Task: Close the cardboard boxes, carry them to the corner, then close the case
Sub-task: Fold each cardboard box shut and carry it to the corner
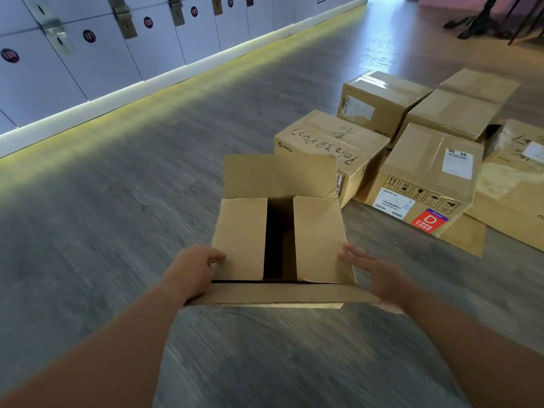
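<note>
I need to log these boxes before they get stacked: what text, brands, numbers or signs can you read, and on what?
"PICO": side of the handwritten-top box.
"PICO": far box, low on its side.
"D": red sticker on the labelled box.
"121", "122", "123": round locker tags.
Handwritten digits on the box top: not surely legible.
White shipping labels: too small.
Held open box: none.

Both arms extended, left hand (pixel 191 270) curled, right hand (pixel 379 275) open.

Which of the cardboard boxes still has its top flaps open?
The box between the hands: its two side flaps are folded in, but the far flap stands up and the near flap hangs out. The PICO box with handwriting behind it is closed.
</note>
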`<action>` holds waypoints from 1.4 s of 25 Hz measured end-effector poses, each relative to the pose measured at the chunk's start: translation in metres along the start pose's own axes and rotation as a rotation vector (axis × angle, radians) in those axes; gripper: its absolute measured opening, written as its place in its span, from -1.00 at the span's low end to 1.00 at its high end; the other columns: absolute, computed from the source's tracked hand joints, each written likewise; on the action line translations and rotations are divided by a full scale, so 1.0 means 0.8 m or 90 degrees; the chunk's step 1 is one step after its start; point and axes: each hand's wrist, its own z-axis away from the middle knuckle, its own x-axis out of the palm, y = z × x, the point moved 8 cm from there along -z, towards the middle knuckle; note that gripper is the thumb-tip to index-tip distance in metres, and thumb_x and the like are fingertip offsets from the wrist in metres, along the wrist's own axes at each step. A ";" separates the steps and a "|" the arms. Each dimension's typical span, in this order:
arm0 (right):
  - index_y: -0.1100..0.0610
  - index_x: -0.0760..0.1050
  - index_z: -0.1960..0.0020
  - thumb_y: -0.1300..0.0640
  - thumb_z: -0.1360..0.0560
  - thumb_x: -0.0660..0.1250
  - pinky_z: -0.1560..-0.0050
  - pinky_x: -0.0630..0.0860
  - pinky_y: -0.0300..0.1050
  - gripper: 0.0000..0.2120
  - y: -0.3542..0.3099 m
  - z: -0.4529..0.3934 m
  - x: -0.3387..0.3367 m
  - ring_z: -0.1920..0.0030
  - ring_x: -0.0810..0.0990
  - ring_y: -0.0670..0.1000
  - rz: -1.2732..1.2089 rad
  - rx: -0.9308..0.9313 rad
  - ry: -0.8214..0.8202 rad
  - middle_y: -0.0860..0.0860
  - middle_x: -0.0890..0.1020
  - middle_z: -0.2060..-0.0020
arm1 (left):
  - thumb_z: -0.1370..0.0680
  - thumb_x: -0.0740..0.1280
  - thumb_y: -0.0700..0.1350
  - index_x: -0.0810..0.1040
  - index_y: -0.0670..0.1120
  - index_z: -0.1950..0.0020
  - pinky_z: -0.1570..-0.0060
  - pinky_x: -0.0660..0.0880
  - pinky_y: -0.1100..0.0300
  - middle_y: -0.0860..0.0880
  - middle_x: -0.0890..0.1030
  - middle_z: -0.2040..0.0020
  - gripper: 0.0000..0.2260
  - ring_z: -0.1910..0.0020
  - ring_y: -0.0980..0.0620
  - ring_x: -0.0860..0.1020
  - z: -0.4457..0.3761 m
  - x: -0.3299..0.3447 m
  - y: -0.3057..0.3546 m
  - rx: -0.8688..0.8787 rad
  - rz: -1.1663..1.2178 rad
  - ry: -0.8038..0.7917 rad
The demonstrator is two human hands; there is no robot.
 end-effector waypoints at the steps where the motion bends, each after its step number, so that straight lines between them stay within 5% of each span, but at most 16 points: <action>1: -0.37 0.00 -0.54 -0.13 -0.47 0.48 -0.48 0.17 0.04 -0.15 -0.001 0.000 0.001 -0.50 0.09 -0.18 0.001 -0.003 -0.002 -0.57 -0.13 -0.44 | -0.52 0.19 -0.43 0.64 -0.06 -0.27 -0.18 0.53 0.11 -0.04 0.66 -0.19 -0.54 -0.16 -0.03 0.60 0.000 0.001 -0.009 -0.015 0.054 -0.016; 4: -0.33 0.19 -0.52 -0.45 -0.41 0.28 -0.41 0.27 0.03 -0.27 -0.002 0.003 0.001 -0.45 0.29 -0.16 -0.084 0.019 0.030 -0.46 0.18 -0.46 | -0.54 0.20 -0.46 0.67 -0.06 -0.10 0.16 0.60 0.07 -0.01 0.71 0.01 -0.60 0.02 -0.04 0.65 0.005 0.003 -0.028 -0.069 0.271 -0.054; 7: -0.36 0.54 -0.17 -0.41 -0.41 0.33 -0.06 0.55 -0.01 -0.64 -0.004 0.003 -0.012 -0.07 0.63 -0.08 -0.244 0.120 0.178 -0.34 0.63 0.05 | -0.52 0.22 -0.43 0.66 -0.12 0.15 0.21 0.65 -0.06 -0.08 0.68 0.24 -0.70 0.21 -0.09 0.67 0.011 -0.004 -0.022 -0.043 0.211 0.015; 9: -0.17 0.53 -0.29 -0.29 -0.41 0.42 0.10 0.65 0.06 -0.51 -0.014 0.000 -0.023 0.12 0.66 -0.10 -0.239 0.138 0.260 -0.26 0.65 0.06 | -0.44 0.24 -0.41 0.62 -0.15 0.21 0.17 0.63 -0.08 -0.07 0.65 0.28 -0.77 0.23 -0.09 0.63 0.013 -0.008 -0.010 -0.025 0.132 0.073; 12: -0.16 0.29 -0.52 -0.10 -0.43 0.51 0.05 0.67 0.10 -0.27 -0.026 -0.004 -0.021 0.02 0.66 0.00 -0.229 0.112 0.264 -0.17 0.50 -0.26 | -0.41 0.27 -0.30 0.54 -0.16 0.24 0.24 0.56 0.04 -0.06 0.60 0.30 -0.91 0.25 -0.08 0.58 0.011 -0.005 0.003 -0.032 0.088 0.101; 15: -0.07 0.47 -0.42 -0.02 -0.50 0.47 -0.03 0.61 -0.04 -0.49 -0.034 -0.004 -0.013 -0.02 0.61 -0.03 -0.121 0.080 0.239 -0.17 0.45 -0.36 | -0.54 0.34 -0.09 0.49 -0.09 0.18 0.23 0.42 0.13 -0.02 0.55 0.20 -0.86 0.22 -0.02 0.52 0.009 0.003 0.015 -0.016 -0.045 0.108; 18: 0.05 0.71 0.05 0.06 -0.47 0.49 0.16 0.61 -0.05 -0.91 -0.045 0.016 -0.025 0.29 0.57 -0.01 -0.038 0.029 0.365 -0.14 0.67 0.11 | -0.61 0.27 0.04 0.39 -0.06 0.05 0.19 0.45 0.09 -0.04 0.48 0.15 -0.81 0.16 -0.08 0.54 0.008 0.017 0.019 -0.024 -0.056 0.090; 20: 0.09 0.57 0.36 0.06 -0.46 0.50 0.38 0.54 -0.05 -0.74 -0.040 0.026 -0.032 0.45 0.52 0.08 0.037 0.065 0.395 -0.07 0.56 0.43 | -0.63 0.21 0.10 0.30 -0.02 -0.04 0.15 0.53 0.02 -0.06 0.49 0.13 -0.79 0.16 -0.10 0.55 0.011 0.032 0.015 -0.038 -0.066 0.038; 22: 0.09 0.41 0.41 0.06 -0.45 0.47 0.45 0.39 -0.16 -0.65 -0.036 0.024 -0.036 0.50 0.47 0.10 0.066 0.096 0.369 -0.06 0.49 0.49 | -0.63 0.19 0.12 0.28 0.01 -0.11 0.09 0.56 0.00 -0.08 0.50 0.08 -0.78 0.14 -0.09 0.56 0.012 0.043 0.012 -0.041 -0.077 0.012; 25: 0.03 0.49 0.08 0.05 -0.50 0.33 0.32 0.49 -0.12 -0.93 -0.035 -0.013 -0.043 0.23 0.62 0.09 0.025 0.122 0.309 -0.04 0.59 0.17 | -0.64 0.21 0.09 0.31 -0.02 -0.15 0.08 0.51 0.07 -0.07 0.45 0.00 -0.78 0.11 -0.05 0.52 0.009 0.047 0.016 -0.051 -0.049 0.021; 26: 0.05 0.49 -0.19 0.07 -0.51 0.33 0.13 0.58 -0.02 -0.75 -0.031 -0.036 -0.043 0.02 0.63 0.11 -0.017 0.158 0.270 0.01 0.57 -0.07 | -0.64 0.21 0.07 0.34 -0.04 -0.16 0.08 0.50 0.08 -0.06 0.43 0.00 -0.78 0.11 -0.04 0.50 0.008 0.048 0.020 -0.051 -0.052 0.025; 28: 0.09 0.14 -0.57 0.16 -0.50 0.38 -0.24 0.52 0.09 -0.28 -0.028 -0.077 -0.039 -0.33 0.48 0.15 -0.114 0.201 0.184 0.07 0.35 -0.45 | -0.65 0.20 0.07 0.38 -0.05 -0.15 0.10 0.46 0.08 -0.04 0.40 0.02 -0.79 0.12 -0.03 0.47 0.010 0.051 0.024 -0.059 -0.061 0.037; 30: -0.01 -0.07 -0.62 0.28 -0.44 0.45 -0.28 0.45 0.06 -0.04 -0.030 -0.098 -0.040 -0.44 0.37 0.15 -0.207 0.221 0.191 0.05 0.27 -0.52 | -0.65 0.18 0.06 0.40 -0.07 -0.12 0.10 0.42 0.06 -0.04 0.38 0.04 -0.79 0.10 -0.06 0.47 0.012 0.051 0.027 -0.072 -0.060 0.041; 33: -0.15 -0.11 -0.59 0.30 -0.38 0.50 -0.16 0.50 0.01 0.06 -0.016 -0.100 -0.040 -0.43 0.39 0.17 -0.265 0.238 0.249 0.03 0.35 -0.47 | -0.66 0.17 0.03 0.41 -0.09 -0.05 0.07 0.50 0.00 -0.07 0.42 0.04 -0.80 0.03 -0.15 0.55 0.013 0.051 0.026 -0.080 -0.080 0.029; 35: -0.22 -0.16 -0.58 0.25 -0.35 0.50 -0.35 0.41 0.20 0.11 -0.017 -0.090 -0.044 -0.48 0.32 0.16 -0.269 0.210 0.298 0.00 0.34 -0.50 | -0.66 0.21 -0.02 0.41 -0.15 -0.16 0.07 0.53 0.03 -0.14 0.53 -0.01 -0.79 0.03 -0.16 0.59 0.014 0.046 0.029 -0.080 -0.082 0.045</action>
